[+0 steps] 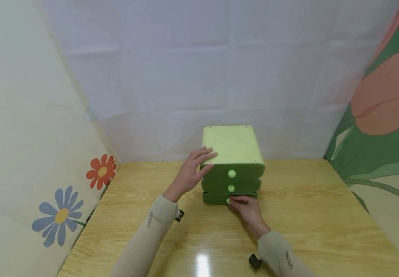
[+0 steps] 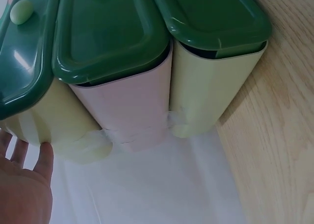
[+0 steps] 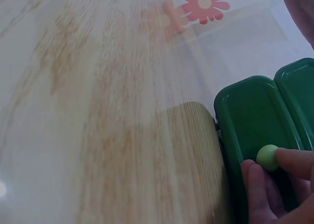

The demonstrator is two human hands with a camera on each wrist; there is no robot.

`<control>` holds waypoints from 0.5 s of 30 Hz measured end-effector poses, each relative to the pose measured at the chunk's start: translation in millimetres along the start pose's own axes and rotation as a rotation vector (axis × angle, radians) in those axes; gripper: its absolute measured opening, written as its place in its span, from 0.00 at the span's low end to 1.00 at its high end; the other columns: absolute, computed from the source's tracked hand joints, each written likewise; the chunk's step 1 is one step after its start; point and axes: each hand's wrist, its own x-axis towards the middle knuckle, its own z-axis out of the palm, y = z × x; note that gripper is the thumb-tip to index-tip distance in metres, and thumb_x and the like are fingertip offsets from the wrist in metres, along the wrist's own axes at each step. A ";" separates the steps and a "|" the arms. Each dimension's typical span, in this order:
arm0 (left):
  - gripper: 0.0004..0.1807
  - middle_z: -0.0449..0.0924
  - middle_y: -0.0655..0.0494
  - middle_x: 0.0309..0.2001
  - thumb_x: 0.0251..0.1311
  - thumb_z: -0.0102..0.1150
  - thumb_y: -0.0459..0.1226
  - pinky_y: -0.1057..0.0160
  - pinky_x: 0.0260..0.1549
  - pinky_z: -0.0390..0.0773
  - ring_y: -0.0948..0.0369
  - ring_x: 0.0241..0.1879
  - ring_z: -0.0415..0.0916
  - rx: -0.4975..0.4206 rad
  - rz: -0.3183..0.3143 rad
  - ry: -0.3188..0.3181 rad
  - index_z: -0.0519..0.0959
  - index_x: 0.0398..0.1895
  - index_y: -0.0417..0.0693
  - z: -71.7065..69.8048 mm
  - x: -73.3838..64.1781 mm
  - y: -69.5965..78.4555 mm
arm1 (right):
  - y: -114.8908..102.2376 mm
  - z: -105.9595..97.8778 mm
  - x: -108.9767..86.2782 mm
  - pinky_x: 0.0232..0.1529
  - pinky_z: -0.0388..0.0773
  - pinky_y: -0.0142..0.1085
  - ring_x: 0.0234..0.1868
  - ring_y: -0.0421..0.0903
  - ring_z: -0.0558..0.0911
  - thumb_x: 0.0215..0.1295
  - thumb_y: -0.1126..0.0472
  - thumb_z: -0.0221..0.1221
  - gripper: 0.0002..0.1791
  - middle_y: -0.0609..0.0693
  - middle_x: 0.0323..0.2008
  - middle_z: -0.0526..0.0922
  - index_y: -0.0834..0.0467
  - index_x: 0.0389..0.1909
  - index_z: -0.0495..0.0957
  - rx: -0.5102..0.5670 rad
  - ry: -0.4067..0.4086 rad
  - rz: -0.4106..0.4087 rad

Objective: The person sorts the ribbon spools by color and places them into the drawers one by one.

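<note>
A small chest of drawers [image 1: 232, 144] with a light green top and three dark green fronts stands on the table. Each front bears a round pale green knob [image 1: 231, 174]. My left hand [image 1: 190, 173] rests with extended fingers on the chest's upper left edge; in the left wrist view its fingers [image 2: 45, 162] lie against the pale side of the top section. My right hand [image 1: 249, 211] pinches the knob [image 3: 267, 158] of the bottom drawer [image 1: 215, 198] between thumb and fingers. In the left wrist view, narrow gaps show behind the middle and bottom drawer fronts.
The wooden table [image 1: 300, 207] extends around the chest. Behind it hangs a creased white sheet [image 1: 178, 77]. Flower-printed panels stand at left and right, one with a blue flower [image 1: 61, 216]. The left wrist view shows a pink middle section [image 2: 130, 111] on the chest's side.
</note>
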 end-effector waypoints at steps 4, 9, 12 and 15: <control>0.24 0.65 0.58 0.78 0.78 0.55 0.45 0.43 0.78 0.58 0.55 0.81 0.52 0.004 -0.003 0.007 0.72 0.74 0.61 1.5 -0.7 -0.9 | -0.1 -1.3 0.4 0.47 0.88 0.39 0.40 0.47 0.90 0.64 0.76 0.66 0.13 0.67 0.45 0.87 0.79 0.47 0.82 0.030 -0.009 -0.011; 0.25 0.63 0.58 0.79 0.78 0.54 0.45 0.43 0.78 0.58 0.56 0.82 0.50 0.006 0.001 0.005 0.71 0.75 0.62 3.0 -1.3 -1.8 | -0.2 -2.2 0.1 0.46 0.88 0.38 0.39 0.46 0.90 0.64 0.76 0.66 0.12 0.67 0.45 0.88 0.79 0.46 0.83 0.031 -0.008 -0.012; 0.25 0.62 0.59 0.79 0.78 0.54 0.45 0.44 0.78 0.57 0.57 0.82 0.49 0.008 0.002 -0.002 0.70 0.76 0.62 2.7 -1.5 -1.8 | -0.7 -2.3 -0.5 0.46 0.88 0.37 0.39 0.46 0.90 0.65 0.76 0.65 0.12 0.67 0.45 0.87 0.78 0.46 0.83 0.028 -0.010 -0.007; 0.26 0.58 0.60 0.81 0.79 0.53 0.45 0.44 0.78 0.57 0.58 0.83 0.47 0.016 0.003 -0.014 0.68 0.78 0.62 1.8 -2.7 -2.6 | -2.1 -2.8 -1.3 0.46 0.88 0.37 0.40 0.48 0.90 0.66 0.75 0.65 0.11 0.67 0.46 0.87 0.77 0.47 0.83 0.013 -0.017 0.001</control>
